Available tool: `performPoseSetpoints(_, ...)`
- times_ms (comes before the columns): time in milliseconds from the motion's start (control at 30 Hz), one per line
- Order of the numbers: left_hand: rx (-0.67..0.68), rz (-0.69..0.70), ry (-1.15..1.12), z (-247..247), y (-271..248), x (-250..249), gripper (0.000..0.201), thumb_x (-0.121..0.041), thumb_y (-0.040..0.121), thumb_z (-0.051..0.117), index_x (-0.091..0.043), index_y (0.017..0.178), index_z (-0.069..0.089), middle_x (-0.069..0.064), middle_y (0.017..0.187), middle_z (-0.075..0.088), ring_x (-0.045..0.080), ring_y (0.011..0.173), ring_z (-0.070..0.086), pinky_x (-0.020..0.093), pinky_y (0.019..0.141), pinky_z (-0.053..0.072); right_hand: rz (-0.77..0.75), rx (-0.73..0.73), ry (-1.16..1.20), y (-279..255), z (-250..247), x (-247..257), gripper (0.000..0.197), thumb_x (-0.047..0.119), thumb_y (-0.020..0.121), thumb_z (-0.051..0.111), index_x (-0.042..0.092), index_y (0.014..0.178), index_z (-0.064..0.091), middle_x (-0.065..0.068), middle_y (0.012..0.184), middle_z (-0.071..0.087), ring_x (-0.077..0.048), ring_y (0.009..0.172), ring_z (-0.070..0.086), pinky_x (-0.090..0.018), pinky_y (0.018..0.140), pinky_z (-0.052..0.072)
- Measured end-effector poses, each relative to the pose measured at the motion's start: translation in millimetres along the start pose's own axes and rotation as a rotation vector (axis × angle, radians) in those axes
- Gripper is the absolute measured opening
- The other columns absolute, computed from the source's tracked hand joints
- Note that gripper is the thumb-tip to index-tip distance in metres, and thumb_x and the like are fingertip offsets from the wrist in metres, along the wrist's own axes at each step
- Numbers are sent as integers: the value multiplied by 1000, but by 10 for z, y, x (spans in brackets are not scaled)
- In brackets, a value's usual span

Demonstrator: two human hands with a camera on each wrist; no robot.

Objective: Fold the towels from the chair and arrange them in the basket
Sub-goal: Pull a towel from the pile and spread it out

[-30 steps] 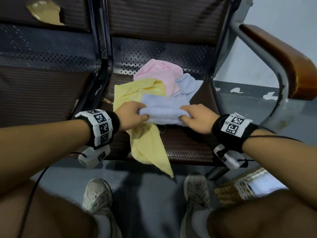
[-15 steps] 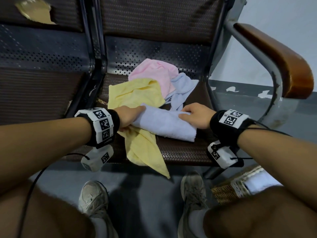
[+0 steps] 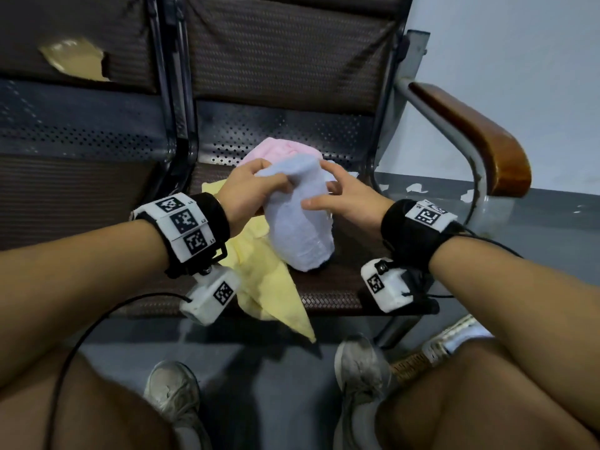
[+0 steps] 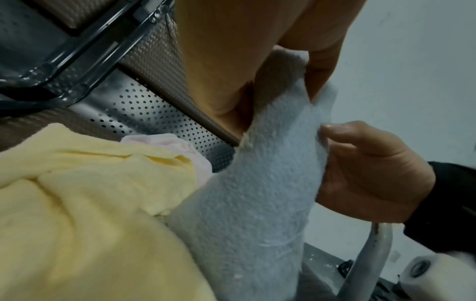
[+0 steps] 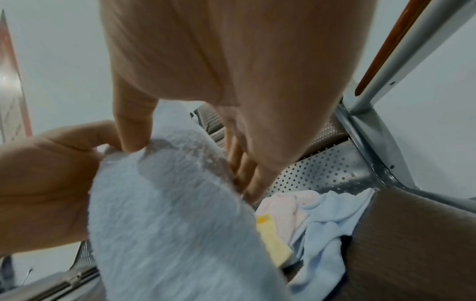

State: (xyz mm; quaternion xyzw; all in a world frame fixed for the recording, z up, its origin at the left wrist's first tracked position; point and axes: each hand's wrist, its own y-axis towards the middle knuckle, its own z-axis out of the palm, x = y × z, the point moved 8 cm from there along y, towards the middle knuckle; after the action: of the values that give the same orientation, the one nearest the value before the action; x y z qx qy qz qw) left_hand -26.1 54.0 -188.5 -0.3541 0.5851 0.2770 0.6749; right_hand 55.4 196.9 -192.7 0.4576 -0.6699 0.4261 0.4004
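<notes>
Gripping the folded pale blue towel (image 3: 300, 228) by its top, the left hand (image 3: 251, 193) holds it above the chair seat (image 3: 334, 287); right hand (image 3: 341, 203), fingers spread, steadies its side; behind, yellow towel (image 3: 259, 274), pink towel (image 3: 279, 151); a loose pinch could let the fold spill open.

A dark chair (image 3: 328, 287) with a woven seat and perforated metal back carries the towels. A yellow towel (image 3: 259, 277) drapes over its near edge; a pink towel (image 3: 276, 151) lies farther back, and another pale blue towel (image 5: 324, 220) just right of it.
</notes>
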Motion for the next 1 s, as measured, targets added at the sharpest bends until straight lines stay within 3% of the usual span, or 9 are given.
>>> performPoseSetpoints(67,17,40,-34,15,-109,-114,27,-10,70,74,-18,88,56,6,83,59,19,72,57,26,60,44,6,11,65,-124,45,80,52,14,87,74,10,135,55,-10,115,70,-17,99,67,-24,75,56)
performPoseSetpoints(200,119,68,-86,221,-246,-187,24,-4,86,69,-8,109,64,6,96,69,16,83,67,25,65,53,5,-25,99,-371,-56,77,21,15,89,71,4,107,71,-6,104,76,-17,96,72,-27,83,56)
performPoseSetpoints(300,185,54,-36,518,-284,-122,44,-13,86,72,-7,127,59,3,114,71,14,96,68,21,70,54,20,-64,171,-579,-191,-15,12,9,90,66,6,101,69,2,85,75,-8,74,71,-18,63,54)
performPoseSetpoints(400,338,-9,88,1003,-323,108,69,-28,73,86,-16,133,54,1,121,70,19,107,69,30,81,58,60,-162,284,-856,-526,-231,30,12,93,64,4,122,64,-13,115,72,-26,103,70,-36,85,58)
performPoseSetpoints(500,467,-74,255,1624,-410,411,75,-24,67,91,-9,131,55,6,125,67,25,114,65,45,97,53,141,-233,385,-1244,-1020,-527,29,13,95,60,3,122,63,-11,109,75,-21,96,72,-29,77,58)
performPoseSetpoints(667,623,-117,198,2890,-602,768,44,-7,80,78,-12,121,65,3,116,72,24,106,69,41,90,57,295,-435,478,-2159,-1878,-1295,36,16,91,64,-2,122,64,-16,112,71,-25,96,67,-30,76,57)
performPoseSetpoints(733,668,-142,180,3379,-752,990,37,-11,81,78,-14,116,67,3,114,73,24,104,70,39,87,58,327,-563,574,-2610,-2141,-1681,41,15,92,63,-4,129,59,-20,126,66,-26,110,65,-39,93,56)
performPoseSetpoints(900,822,-278,321,4401,-1321,1844,59,-31,78,83,-8,128,61,5,122,68,23,112,65,37,93,55,443,-800,791,-3648,-2348,-2672,40,15,97,56,-3,133,54,-19,130,64,-28,120,63,-38,98,54)
performPoseSetpoints(1000,914,-348,474,4793,-1596,2335,52,-33,84,77,-6,125,62,8,122,66,28,108,64,45,95,54,592,-943,797,-4103,-2293,-3212,43,17,100,52,-1,138,48,-22,134,60,-33,123,59,-46,106,47)
